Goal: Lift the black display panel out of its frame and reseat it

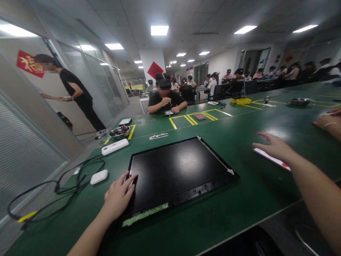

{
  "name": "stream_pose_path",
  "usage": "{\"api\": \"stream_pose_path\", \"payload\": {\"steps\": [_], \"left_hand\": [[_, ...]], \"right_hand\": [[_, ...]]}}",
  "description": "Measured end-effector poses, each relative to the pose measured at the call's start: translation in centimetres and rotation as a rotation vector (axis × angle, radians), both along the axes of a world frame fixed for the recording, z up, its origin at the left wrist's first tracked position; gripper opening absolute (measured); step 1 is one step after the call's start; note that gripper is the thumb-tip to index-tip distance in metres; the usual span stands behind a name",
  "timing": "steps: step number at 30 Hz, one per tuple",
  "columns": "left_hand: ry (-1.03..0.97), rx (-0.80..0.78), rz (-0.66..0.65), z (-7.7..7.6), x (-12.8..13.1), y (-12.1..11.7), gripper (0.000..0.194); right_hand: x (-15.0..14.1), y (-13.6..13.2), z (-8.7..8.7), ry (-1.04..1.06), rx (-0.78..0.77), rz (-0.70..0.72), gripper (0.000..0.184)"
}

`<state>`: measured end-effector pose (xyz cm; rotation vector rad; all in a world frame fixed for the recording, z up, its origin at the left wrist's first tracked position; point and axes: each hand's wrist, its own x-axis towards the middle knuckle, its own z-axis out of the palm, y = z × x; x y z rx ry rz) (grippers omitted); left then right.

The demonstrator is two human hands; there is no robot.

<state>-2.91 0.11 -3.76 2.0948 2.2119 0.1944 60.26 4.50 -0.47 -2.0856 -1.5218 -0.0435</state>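
Note:
A large black flat screen panel (178, 170) lies face up on the green table (239, 128), with a green circuit strip (145, 214) along its near edge. My left hand (118, 195) rests flat on the panel's near left corner, fingers spread and open. My right hand (274, 147) hovers open to the right of the panel, fingers stretched out, just above a white phone with red trim (269, 158).
A white power bank (115, 146), a small white case (99, 176) and a black cable (66, 185) lie to the left. A metal bowl (119, 131) sits further back. A person (166, 101) sits across the table. Another person's hand (326, 121) rests at the right.

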Motion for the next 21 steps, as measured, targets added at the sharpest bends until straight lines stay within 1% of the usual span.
{"api": "stream_pose_path", "payload": {"steps": [1,2,3,4,5,6,8,9,10,12,15,17,19,21], "left_hand": [[0.001,-0.004,-0.001,0.1,0.0,0.0,0.052],[0.005,-0.009,-0.002,0.2,0.1,0.0,0.052],[0.013,-0.017,-0.001,0.3,0.1,-0.1,0.052],[0.022,-0.025,0.001,0.4,0.2,-0.1,0.052],[0.031,-0.03,0.005,0.4,0.2,-0.1,0.052],[0.038,-0.034,0.009,0.5,0.3,-0.2,0.051],[0.04,-0.041,0.019,0.5,0.4,-0.3,0.051],[0.034,-0.048,0.021,0.5,0.5,-0.4,0.052],[0.026,-0.052,0.029,0.5,0.6,-0.5,0.053],[0.005,-0.054,0.096,0.3,0.8,-0.5,0.058],[-0.014,-0.083,0.149,0.2,0.9,-0.3,0.064],[-0.028,-0.091,0.149,0.5,0.7,0.0,0.06],[-0.041,-0.095,0.117,1.2,0.3,0.3,0.055],[-0.046,-0.098,0.072,1.9,-0.1,0.7,0.049]], "right_hand": [[-2.5,1.2,0.7,0.066,0.002,0.07,0.072],[-5.1,2.4,0.9,0.078,0.012,0.118,0.071],[-7.6,3.5,0.8,0.079,0.025,0.152,0.07],[-9.9,4.6,0.4,0.069,0.039,0.196,0.07],[-12.0,5.5,-0.4,0.037,0.034,0.25,0.072],[-13.8,6.1,-1.4,-0.001,-0.003,0.303,0.073],[-16.4,6.9,-3.7,-0.056,-0.192,0.441,0.072],[-17.1,7.0,-4.7,-0.065,-0.241,0.504,0.07],[-17.5,7.0,-5.6,-0.07,-0.26,0.545,0.066],[-17.3,7.0,-7.1,-0.083,-0.256,0.593,0.064],[-16.0,7.7,-8.4,-0.064,-0.189,0.61,0.065],[-15.2,8.4,-8.9,-0.018,-0.137,0.616,0.063],[-14.7,8.8,-9.1,0.05,-0.086,0.652,0.058],[-14.2,8.7,-8.9,0.111,-0.05,0.614,0.056]]}}
